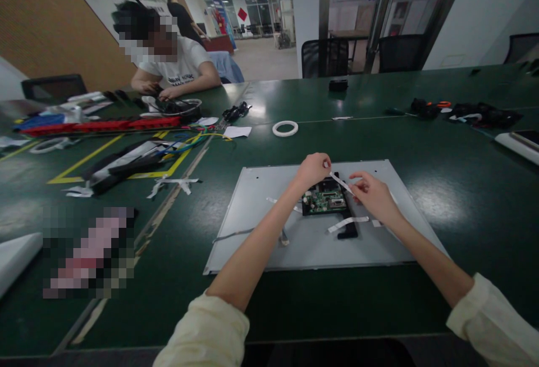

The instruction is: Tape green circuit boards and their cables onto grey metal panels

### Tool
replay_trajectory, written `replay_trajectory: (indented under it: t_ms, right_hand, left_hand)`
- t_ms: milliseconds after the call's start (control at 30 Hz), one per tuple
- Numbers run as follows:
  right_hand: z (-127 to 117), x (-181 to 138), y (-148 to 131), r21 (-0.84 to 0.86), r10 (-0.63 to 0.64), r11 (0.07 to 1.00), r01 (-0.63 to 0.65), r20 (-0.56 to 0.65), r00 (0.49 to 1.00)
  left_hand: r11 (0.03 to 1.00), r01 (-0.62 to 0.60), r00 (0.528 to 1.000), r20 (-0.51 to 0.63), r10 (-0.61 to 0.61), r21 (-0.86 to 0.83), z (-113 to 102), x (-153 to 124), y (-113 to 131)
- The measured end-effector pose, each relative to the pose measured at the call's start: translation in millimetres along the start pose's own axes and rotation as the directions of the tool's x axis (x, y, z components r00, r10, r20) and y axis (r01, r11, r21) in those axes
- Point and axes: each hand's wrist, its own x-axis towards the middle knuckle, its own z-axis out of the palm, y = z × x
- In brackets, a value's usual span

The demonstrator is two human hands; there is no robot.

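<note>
A strip of white tape is stretched between my two hands, just above a green circuit board. My left hand pinches its far left end with curled fingers. The other end is pinched by my right hand, whose remaining fingers are bent. The board sits in a black frame on a flat grey panel lying on the table. Another tape strip crosses the black bracket near the board's lower right. A grey ribbon cable lies on the panel's left side, partly behind my left forearm.
On the green table, a roll of white tape lies beyond the panel. Left of me are a blurred-out flat object, tape scraps and a black-and-silver bundle. A person sits across, handling cables. Black items lie far right.
</note>
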Motion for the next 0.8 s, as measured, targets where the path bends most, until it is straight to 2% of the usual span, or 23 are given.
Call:
replay_trajectory:
  t_ms: [133,333,567,800]
  right_hand:
    - [-0.7,1.1,0.6,-0.029,0.0,1.0,0.001,0.026,1.0]
    - [-2.3,-0.8,-3.0,-0.18,-0.056,0.982,0.055,0.001,0.998]
    - [-0.4,-1.5,-1.1,-0.258,-0.1,0.961,0.103,0.024,0.995]
    - [1.0,-1.4,1.8,-0.292,-0.122,0.947,0.133,0.054,0.991]
  left_hand:
    - [1.0,0.02,1.0,0.003,-0.02,0.014,1.5,-0.5,-3.5]
    - [0.999,0.01,1.0,0.025,-0.012,0.047,5.4,-0.9,-4.1]
    - [0.993,-0.097,0.995,0.028,0.095,0.063,12.7,-0.5,-5.6]
    - [0.984,-0.148,0.989,0.041,0.145,0.102,16.5,1.1,-12.6]
